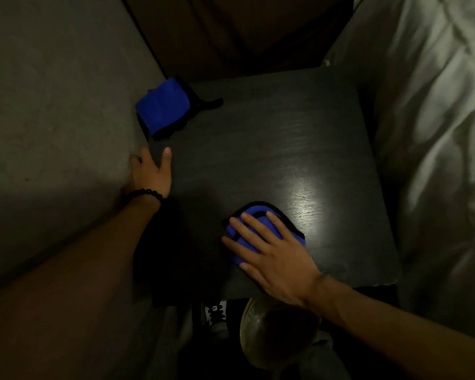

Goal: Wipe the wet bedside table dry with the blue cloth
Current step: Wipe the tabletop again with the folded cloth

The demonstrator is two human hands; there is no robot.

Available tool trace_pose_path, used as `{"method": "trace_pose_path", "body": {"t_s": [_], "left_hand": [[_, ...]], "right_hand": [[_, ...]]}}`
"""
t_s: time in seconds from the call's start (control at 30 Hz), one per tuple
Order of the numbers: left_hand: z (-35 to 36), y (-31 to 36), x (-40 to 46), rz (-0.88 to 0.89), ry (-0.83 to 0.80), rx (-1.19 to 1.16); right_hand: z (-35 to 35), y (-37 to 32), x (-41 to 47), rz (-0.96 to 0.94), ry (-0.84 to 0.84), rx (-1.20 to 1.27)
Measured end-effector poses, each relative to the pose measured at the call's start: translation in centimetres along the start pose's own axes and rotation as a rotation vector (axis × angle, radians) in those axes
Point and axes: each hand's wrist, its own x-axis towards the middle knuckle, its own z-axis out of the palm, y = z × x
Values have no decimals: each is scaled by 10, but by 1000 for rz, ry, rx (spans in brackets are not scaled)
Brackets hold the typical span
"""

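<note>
1. The blue cloth [269,229] lies bunched on the bedside table [272,138], near its front edge.
2. The right hand [274,250] presses it flat, fingers straight and spread.
3. The left hand [151,174] braces the table's left edge, fingers relaxed.
4. Soft, light and limp, the cloth likely bunches; a flat palm over its middle suits.

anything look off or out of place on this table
One thing: a second blue cloth sits folded at the table's far left corner, hanging partly over the edge. The right hand presses the bunched blue cloth flat near the front; the left hand rests on the left edge. No spill or damage is visible in the dim light.
</note>
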Motion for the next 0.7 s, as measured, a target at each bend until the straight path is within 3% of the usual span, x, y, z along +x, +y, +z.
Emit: {"method": "trace_pose_path", "body": {"t_s": [0.47, 0.7], "left_hand": [[5, 2, -4, 2, 61, -41], [4, 20, -14, 2, 175, -38]], "right_hand": [[4, 59, -67, 220, 3, -59], [0, 79, -103, 395, -10, -61]]}}
